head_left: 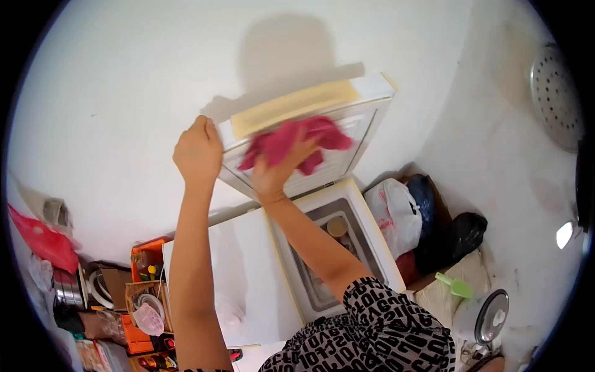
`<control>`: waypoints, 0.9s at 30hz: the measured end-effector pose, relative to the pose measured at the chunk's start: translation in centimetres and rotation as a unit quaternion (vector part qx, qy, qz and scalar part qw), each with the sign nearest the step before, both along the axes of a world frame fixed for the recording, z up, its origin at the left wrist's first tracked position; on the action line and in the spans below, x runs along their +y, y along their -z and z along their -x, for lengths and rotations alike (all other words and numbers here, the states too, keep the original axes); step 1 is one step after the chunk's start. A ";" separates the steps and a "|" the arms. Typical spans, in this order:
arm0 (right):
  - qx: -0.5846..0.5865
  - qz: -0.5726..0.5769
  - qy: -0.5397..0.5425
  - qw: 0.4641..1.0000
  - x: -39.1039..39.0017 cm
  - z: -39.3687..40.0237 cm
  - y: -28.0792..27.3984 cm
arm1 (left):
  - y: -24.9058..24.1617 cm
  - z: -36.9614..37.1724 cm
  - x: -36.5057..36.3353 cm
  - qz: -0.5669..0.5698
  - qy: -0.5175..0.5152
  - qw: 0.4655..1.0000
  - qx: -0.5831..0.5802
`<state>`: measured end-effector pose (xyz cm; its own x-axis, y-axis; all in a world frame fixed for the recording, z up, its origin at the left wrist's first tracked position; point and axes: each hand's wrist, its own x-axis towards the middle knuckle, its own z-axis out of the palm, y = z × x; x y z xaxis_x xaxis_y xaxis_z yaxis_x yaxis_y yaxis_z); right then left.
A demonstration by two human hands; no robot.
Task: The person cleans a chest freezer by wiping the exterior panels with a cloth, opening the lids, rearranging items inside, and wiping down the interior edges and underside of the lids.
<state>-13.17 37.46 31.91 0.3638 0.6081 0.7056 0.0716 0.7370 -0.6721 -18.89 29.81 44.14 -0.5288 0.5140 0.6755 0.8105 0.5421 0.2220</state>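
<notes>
My left hand (199, 150) is closed around the left edge of a raised chest freezer lid (365, 124), fingers hidden behind it. My right hand (280, 168) holds a crumpled dark pink cloth (328, 131) flat against the lid's white inner panel; hand and cloth are slightly blurred. Below the lid, the chest freezer (372, 239) stands open on its right side, with a round brownish container (337, 227) inside. My right forearm hides part of the opening.
A closed white freezer top (232, 260) lies left of the opening. Orange racks (139, 332) with household items stand at the left. On the right are a white plastic bag (392, 217), a black bag (466, 239), a green scoop (455, 285) and a lidded container (493, 316).
</notes>
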 end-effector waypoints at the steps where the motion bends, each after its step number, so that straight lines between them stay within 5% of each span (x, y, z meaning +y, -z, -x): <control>1: -0.064 -0.054 -0.026 0.996 0.4 -0.1 1.3 | 0.1 0.2 0.0 0.012 0.003 1.000 -0.021; 6: -0.227 -0.093 0.081 0.966 12.8 -7.2 6.7 | 0.3 0.3 -0.1 -0.003 0.012 1.000 -0.020; 10: 0.009 -0.048 -0.034 0.998 18.5 -11.0 8.1 | 0.0 -0.7 -0.5 -0.006 0.010 1.000 -0.019; 21: 0.016 0.199 -0.105 0.974 17.7 -10.2 26.4 | 0.2 0.7 0.8 -0.016 -0.008 0.997 -0.069; 25: -0.084 0.158 -0.150 0.972 17.2 -12.6 26.4 | 0.6 1.0 0.8 -0.017 -0.006 0.998 -0.060; 27: -0.034 0.164 -0.172 0.971 16.5 -12.3 22.8 | 0.6 1.0 0.8 -0.027 0.000 0.998 -0.054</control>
